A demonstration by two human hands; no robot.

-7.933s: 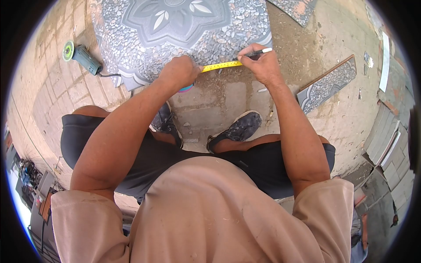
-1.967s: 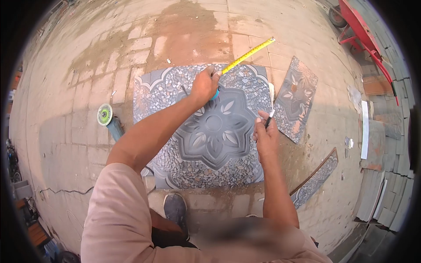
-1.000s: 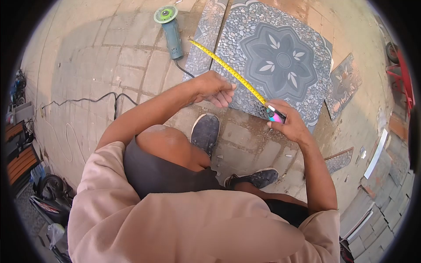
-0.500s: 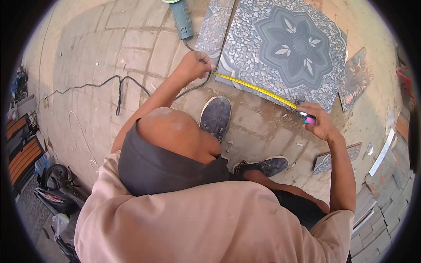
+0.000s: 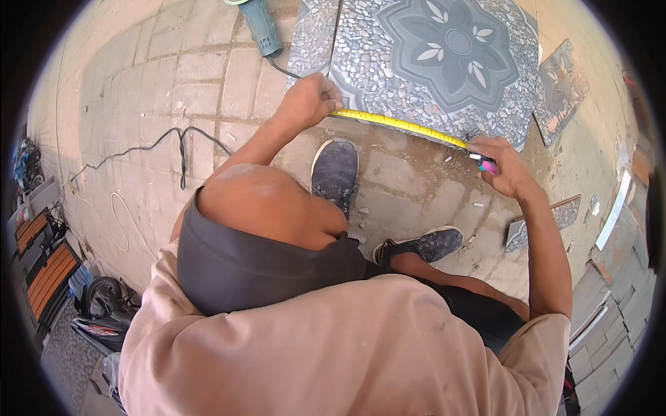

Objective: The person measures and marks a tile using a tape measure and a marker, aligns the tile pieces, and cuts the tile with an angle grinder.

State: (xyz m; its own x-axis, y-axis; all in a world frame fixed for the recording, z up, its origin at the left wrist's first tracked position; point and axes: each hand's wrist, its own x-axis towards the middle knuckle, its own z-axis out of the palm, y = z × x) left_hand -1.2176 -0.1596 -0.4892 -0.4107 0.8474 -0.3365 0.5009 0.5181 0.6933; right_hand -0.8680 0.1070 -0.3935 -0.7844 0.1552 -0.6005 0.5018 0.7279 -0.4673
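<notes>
A yellow tape measure (image 5: 399, 123) is stretched along the near edge of a large patterned tile (image 5: 374, 73), which has a pebble print and a grey flower. At the tile's near left corner, my left hand (image 5: 310, 99) is closed on the free end of the blade. My right hand (image 5: 501, 166) grips the tape's case, of which a pink and black part shows below the fingers. The case sits just off the tile's near right side. How the left fingertips hold the blade's end is partly hidden.
A green angle grinder (image 5: 258, 28) lies beyond my left hand, its dark cord (image 5: 139, 148) running left over the paving. A narrow tile strip (image 5: 312, 38) adjoins the large tile. Cut tile pieces (image 5: 562, 90) lie at right, another (image 5: 544, 223) nearer. A parked motorbike (image 5: 104, 315) stands at lower left.
The view has shifted, so the tile and grinder appear higher and further left. Both hands still hold the tape, and its blade now lies closer along the tile's near edge.
</notes>
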